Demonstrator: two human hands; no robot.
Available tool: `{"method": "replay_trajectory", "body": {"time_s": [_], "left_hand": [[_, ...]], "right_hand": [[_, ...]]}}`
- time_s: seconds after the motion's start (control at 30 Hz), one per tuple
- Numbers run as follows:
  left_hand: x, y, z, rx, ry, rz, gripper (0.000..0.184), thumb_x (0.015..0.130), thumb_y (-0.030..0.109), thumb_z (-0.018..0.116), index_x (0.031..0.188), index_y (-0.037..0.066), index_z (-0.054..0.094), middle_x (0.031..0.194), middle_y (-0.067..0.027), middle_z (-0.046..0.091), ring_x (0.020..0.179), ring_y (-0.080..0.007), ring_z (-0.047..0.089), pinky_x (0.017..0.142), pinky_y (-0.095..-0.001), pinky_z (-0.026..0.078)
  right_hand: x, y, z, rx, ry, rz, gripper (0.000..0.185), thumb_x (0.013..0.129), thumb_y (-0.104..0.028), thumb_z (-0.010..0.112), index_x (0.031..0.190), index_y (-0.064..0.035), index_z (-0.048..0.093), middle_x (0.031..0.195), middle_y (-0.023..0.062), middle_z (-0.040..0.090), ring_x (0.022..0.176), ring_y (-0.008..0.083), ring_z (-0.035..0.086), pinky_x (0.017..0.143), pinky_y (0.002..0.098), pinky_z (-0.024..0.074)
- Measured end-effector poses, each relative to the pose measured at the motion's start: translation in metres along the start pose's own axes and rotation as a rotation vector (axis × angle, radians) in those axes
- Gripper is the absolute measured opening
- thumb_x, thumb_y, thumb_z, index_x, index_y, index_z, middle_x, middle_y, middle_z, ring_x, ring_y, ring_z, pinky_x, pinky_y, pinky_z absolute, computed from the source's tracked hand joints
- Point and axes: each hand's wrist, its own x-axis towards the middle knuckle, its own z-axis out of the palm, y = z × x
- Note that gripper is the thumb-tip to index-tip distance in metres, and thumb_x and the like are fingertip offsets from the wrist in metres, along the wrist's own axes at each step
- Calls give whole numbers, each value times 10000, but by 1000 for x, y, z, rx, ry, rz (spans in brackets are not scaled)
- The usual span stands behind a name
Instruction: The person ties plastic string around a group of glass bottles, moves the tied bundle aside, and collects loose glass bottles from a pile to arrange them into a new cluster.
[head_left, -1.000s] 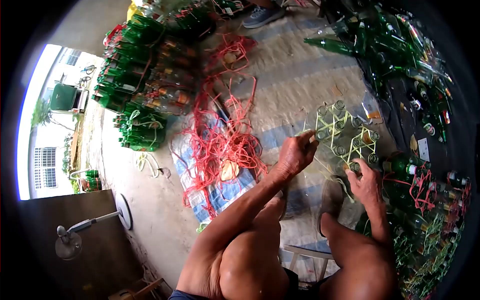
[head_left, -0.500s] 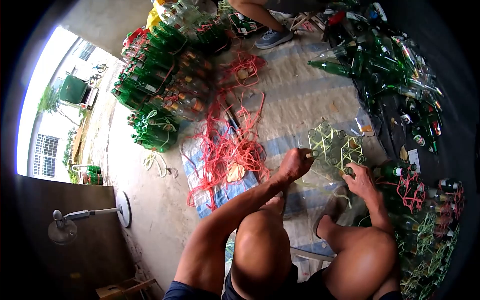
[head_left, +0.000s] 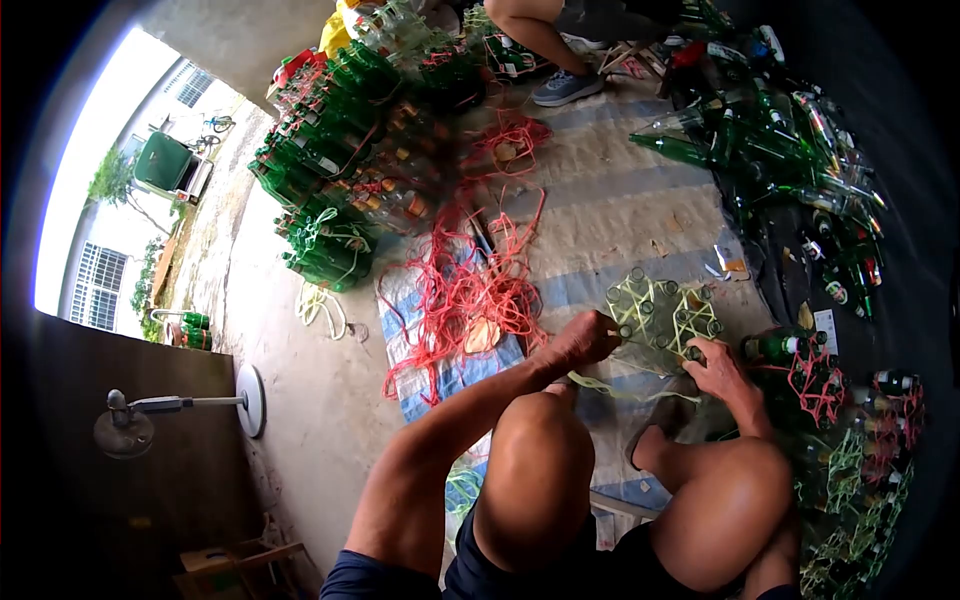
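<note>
A bundle of clear glass bottles (head_left: 655, 325) stands upright on the mat between my feet. Pale yellow-green plastic string (head_left: 668, 288) zigzags around the bottle necks, and a loose length of it trails below the bundle on the left. My left hand (head_left: 588, 338) is closed at the bundle's left edge, pinching the string; its fingertips are partly hidden. On the near right side, my right hand (head_left: 722, 370) has its fingers closed around a bottle neck.
Tangled red string (head_left: 465, 300) covers the mat (head_left: 590, 215) at left. Tied green bottles (head_left: 320, 140) stand beyond it. Loose bottles (head_left: 770, 140) are piled at far right, and tied bottles (head_left: 870, 440) stand near my right leg. Another person's shoe (head_left: 568, 88) is at the top.
The view has shifted slightly, moving the background rightward. My left hand has moved slightly down and left at the bundle's edge; my right hand stays at the near bottle necks.
</note>
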Motion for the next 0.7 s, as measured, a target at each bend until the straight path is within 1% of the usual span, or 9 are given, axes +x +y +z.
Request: {"method": "replay_trajectory", "body": {"time_s": [0.1,0.17,0.27,0.3,0.4,0.43,0.47,0.63,0.7], "left_hand": [[4,-6,-4,74,-70,55,191,878,186,700,966,23,749,790,-199,708,686,-289,699,651,-420,546],[6,-2,-8,110,-132,-16,185,872,191,702,904,11,726,810,-198,704,728,-330,694,690,-435,550],[15,-22,-3,359,-105,232,168,846,201,694,803,47,745,738,-178,694,712,-350,710,666,-462,566],[24,-26,-2,1042,-210,644,127,806,190,683,751,98,751,716,-99,710,690,-286,717,624,-421,562],[28,-19,-12,1148,-239,782,120,758,225,683,689,140,731,689,-45,701,651,-236,698,576,-402,535],[30,-26,-13,1128,-263,777,133,742,245,686,670,140,721,680,-44,692,628,-233,680,558,-409,515],[34,-40,-12,1455,-185,1057,163,729,282,669,629,155,691,645,-35,655,562,-232,600,543,-414,465],[47,-58,-32,1109,-180,1137,217,817,230,601,649,167,478,688,-42,443,728,-230,505,779,-394,476],[36,7,-61,1268,-458,956,70,783,159,661,790,101,700,834,-90,681,839,-270,680,775,-402,560]], "right_hand": [[1,-34,-22,30,-152,224,447,805,-201,789,1202,-43,658,906,231,698,860,389,683,771,452,537],[-5,-15,-22,161,-162,155,509,835,-178,770,1287,0,618,832,176,727,766,257,710,722,380,555],[-5,-39,-58,303,-229,236,504,867,-131,730,1317,42,585,743,118,739,663,153,691,663,312,552],[-7,-39,-67,248,-207,212,481,867,-134,730,1300,33,602,768,125,744,671,164,697,661,319,552],[-15,-79,-117,219,-231,388,414,880,-150,720,1250,21,644,840,151,754,734,188,716,710,352,564],[-19,-75,-125,59,-185,275,396,879,-164,723,1224,20,659,843,149,750,783,205,721,759,376,565],[-24,-74,-134,-32,-128,189,384,879,-170,726,1208,19,668,835,141,747,798,216,717,781,383,561],[-42,-122,-178,-41,-46,103,272,904,-101,702,1145,14,652,709,74,641,658,152,601,641,351,509],[-47,-164,-189,-127,-39,87,257,916,-109,671,1136,23,655,692,108,601,627,204,578,639,373,482]]}}
